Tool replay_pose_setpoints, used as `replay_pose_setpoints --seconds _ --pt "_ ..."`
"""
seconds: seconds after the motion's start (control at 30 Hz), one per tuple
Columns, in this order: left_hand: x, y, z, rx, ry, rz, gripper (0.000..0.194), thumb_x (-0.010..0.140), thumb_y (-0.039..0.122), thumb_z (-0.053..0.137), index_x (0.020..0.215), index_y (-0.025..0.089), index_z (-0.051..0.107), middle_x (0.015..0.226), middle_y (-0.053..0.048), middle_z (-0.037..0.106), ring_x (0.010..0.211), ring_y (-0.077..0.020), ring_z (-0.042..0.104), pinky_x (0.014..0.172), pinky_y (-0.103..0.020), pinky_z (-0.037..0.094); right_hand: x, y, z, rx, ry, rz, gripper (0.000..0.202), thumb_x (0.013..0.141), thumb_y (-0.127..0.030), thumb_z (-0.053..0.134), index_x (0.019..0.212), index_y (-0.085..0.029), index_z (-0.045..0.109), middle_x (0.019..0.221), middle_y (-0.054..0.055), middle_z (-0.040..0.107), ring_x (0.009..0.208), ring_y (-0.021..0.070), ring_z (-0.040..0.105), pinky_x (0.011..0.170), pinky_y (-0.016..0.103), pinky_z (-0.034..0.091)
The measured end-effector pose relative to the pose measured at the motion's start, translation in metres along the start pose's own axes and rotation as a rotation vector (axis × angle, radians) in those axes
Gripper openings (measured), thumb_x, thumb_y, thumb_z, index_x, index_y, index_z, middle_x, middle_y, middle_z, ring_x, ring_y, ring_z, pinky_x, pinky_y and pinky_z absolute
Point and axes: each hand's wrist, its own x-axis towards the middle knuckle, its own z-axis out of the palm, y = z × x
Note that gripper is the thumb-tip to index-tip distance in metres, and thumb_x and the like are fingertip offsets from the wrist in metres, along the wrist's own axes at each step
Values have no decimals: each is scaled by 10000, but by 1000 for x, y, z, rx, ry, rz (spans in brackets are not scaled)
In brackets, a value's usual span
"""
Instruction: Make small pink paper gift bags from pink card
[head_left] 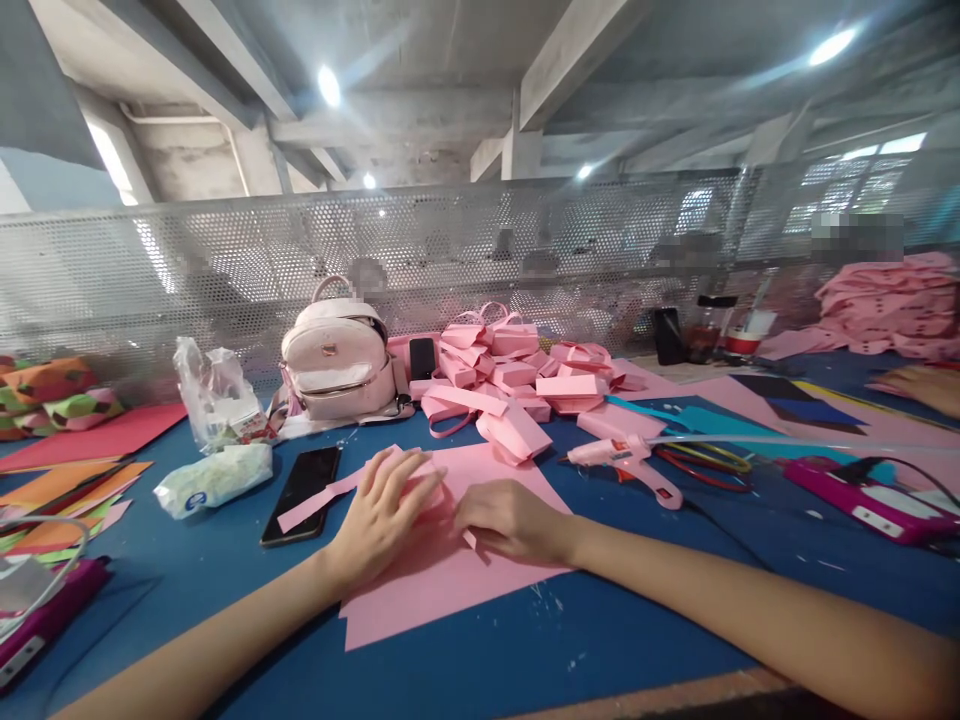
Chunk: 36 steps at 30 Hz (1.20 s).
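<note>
A large pink paper sheet (412, 590) lies flat on the blue table in front of me. My left hand (382, 515) rests over a folded pink paper piece (431, 490) on that sheet, its fingers stretched out and slightly apart. From under this hand a pink paper strip (307, 508) sticks out to the left, across a dark phone (281, 525). My right hand (514, 520) is curled closed just to the right. The end of a narrow pink strip (470, 539) shows below its fingertips; the rest is hidden.
Behind the sheet is a pile of folded pink paper boxes (517, 375), with a pink glue gun (626, 462) to their right. A pale backpack (337, 360) and a plastic packet (217, 480) stand left. At far right, another person's hand (926, 388) is near a magenta power strip (862, 500).
</note>
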Motion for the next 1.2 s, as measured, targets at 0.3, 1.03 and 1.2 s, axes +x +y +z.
replay_pose_setpoints --seconds 0.3,1.03,1.2 --pt "-1 -26 6 -77 -150 -254 756 949 257 618 1566 188 185 1220 -121 691 1069 -259 675 1049 -462 432 1 -2 -1 59 23 10 119 1008 -170 518 999 -174 636 907 58 746 836 160 663 762 272 507" --pt "63 -122 55 -351 -358 -579 336 986 346 630 1261 158 593 1217 -93 636 998 -218 669 843 -410 588 0 0 0 79 19 8 152 1028 -200 478 1019 -194 630 927 73 732 837 170 658 751 284 497" --pt "68 -100 47 -331 -186 -484 499 967 328 645 1426 205 492 1531 -126 420 1374 -350 443 1113 -616 373 0 -1 0 85 28 19 179 1039 -222 452 1030 -200 629 943 78 724 875 180 656 790 305 505"
